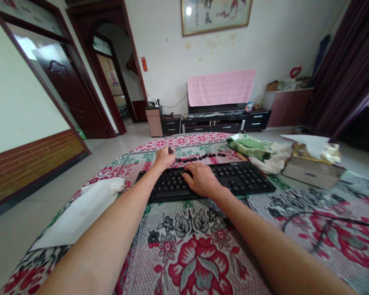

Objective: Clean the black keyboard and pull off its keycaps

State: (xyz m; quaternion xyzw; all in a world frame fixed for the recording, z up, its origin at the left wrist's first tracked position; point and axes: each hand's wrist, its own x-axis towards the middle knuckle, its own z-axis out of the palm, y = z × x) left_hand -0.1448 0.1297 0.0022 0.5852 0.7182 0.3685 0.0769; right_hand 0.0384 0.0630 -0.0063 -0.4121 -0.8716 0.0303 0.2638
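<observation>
A black keyboard (233,180) lies across the flowered tablecloth in front of me. My right hand (201,179) rests over its middle keys, thumb apart from the bent fingers, with nothing visible in it. Beyond the keyboard's upper left part, my left hand (165,157) is closed around a small dark object (171,150); most of it is hidden by the fingers, so its kind is unclear. Small black keycaps (203,157) lie in an uneven row along the keyboard's far side, just right of my left hand.
White paper (86,213) lies on the left of the tablecloth (184,246). At the right are a green-and-white plastic bag (252,145), a box (313,170) with paper on top, and a black cable (322,217). A low TV cabinet (199,128) stands beyond the table.
</observation>
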